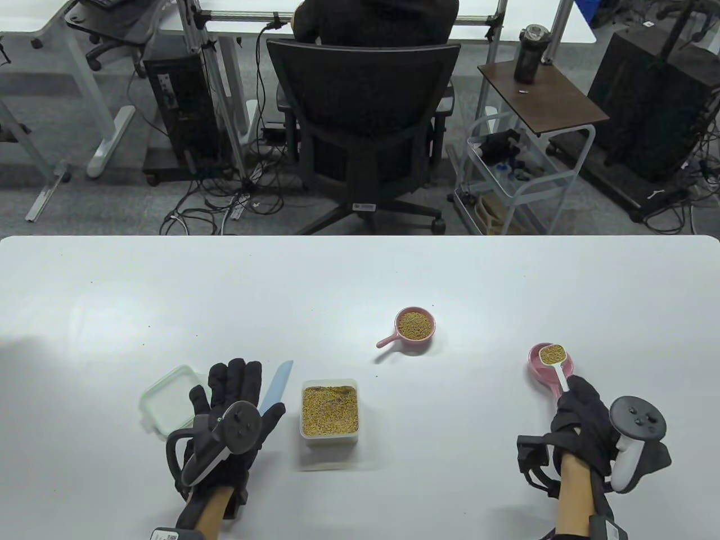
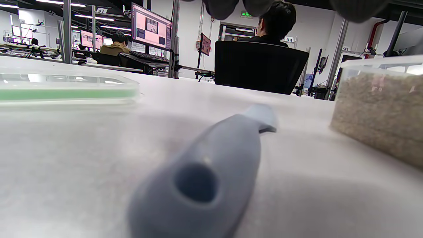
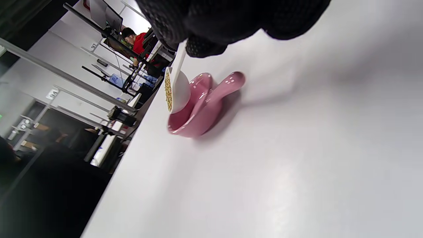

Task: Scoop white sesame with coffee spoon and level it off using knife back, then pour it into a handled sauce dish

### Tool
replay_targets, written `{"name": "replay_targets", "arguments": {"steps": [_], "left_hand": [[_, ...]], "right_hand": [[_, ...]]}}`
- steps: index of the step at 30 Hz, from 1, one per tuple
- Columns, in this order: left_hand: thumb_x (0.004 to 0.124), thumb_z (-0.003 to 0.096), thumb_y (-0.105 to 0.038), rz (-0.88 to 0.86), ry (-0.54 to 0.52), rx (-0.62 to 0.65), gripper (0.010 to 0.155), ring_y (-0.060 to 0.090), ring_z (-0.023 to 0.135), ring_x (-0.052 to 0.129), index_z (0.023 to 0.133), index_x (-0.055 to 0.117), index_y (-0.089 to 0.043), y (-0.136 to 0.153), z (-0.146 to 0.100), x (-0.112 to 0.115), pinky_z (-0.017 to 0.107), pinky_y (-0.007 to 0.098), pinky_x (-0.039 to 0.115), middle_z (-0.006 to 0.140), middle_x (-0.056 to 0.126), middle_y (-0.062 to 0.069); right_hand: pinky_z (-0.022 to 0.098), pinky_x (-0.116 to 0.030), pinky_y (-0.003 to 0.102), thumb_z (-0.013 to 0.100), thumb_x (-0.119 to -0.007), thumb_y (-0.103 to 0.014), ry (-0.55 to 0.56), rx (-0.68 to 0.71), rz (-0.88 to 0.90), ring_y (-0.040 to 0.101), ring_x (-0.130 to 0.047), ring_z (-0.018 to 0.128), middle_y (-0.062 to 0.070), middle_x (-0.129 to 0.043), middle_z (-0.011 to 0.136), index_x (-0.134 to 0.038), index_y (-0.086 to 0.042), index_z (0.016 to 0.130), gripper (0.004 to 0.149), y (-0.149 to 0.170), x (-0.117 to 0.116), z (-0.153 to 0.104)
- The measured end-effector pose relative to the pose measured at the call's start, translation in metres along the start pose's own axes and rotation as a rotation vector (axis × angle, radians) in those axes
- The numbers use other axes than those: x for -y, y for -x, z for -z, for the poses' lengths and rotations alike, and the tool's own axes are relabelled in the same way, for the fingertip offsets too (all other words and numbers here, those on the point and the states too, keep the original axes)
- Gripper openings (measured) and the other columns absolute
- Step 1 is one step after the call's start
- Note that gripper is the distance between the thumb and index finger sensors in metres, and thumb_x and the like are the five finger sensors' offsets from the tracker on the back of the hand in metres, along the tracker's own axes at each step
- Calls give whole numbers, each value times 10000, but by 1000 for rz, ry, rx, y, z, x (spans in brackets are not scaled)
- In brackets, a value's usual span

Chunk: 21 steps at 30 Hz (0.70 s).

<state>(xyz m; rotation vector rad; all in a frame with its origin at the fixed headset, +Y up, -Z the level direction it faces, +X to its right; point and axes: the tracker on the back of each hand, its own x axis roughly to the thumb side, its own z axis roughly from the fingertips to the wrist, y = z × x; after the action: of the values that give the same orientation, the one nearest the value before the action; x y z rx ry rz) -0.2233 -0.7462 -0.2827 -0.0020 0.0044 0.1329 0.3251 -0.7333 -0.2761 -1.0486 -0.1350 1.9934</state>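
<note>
Sesame (image 1: pixel 553 353) fills the spoon (image 1: pixel 557 365) level, held over the empty pink dish (image 3: pixel 198 112) at right. Right hand (image 1: pixel 582 419) pinches the spoon handle. Left hand (image 1: pixel 233 416) lies flat, fingers straight and slightly spread, over the knife (image 1: pixel 277 385) beside the tub (image 1: pixel 330 413).

Your tub (image 1: pixel 330 413) sits between knife (image 1: pixel 277 386) and far-right dish (image 1: pixel 539 360); the lid (image 1: pixel 163 398) lies leftmost, a filled dish (image 1: pixel 414 327) behind, the spoon (image 1: pixel 554 360) over the right dish.
</note>
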Motion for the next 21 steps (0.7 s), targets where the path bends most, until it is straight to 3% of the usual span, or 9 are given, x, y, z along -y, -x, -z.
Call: {"name": "replay_targets", "arguments": {"steps": [21], "left_hand": [[548,541,-726,-3,3,0,844,326,1205,248,1248,297,-339,1,0,1,808,603,262,1327,346,3]], "right_hand": [[662,-654,510,588,-773,-194,235,116,-431,217,-796,690,100,-719,1007,-773,-337,1016,451,-21,-18,-20]]}}
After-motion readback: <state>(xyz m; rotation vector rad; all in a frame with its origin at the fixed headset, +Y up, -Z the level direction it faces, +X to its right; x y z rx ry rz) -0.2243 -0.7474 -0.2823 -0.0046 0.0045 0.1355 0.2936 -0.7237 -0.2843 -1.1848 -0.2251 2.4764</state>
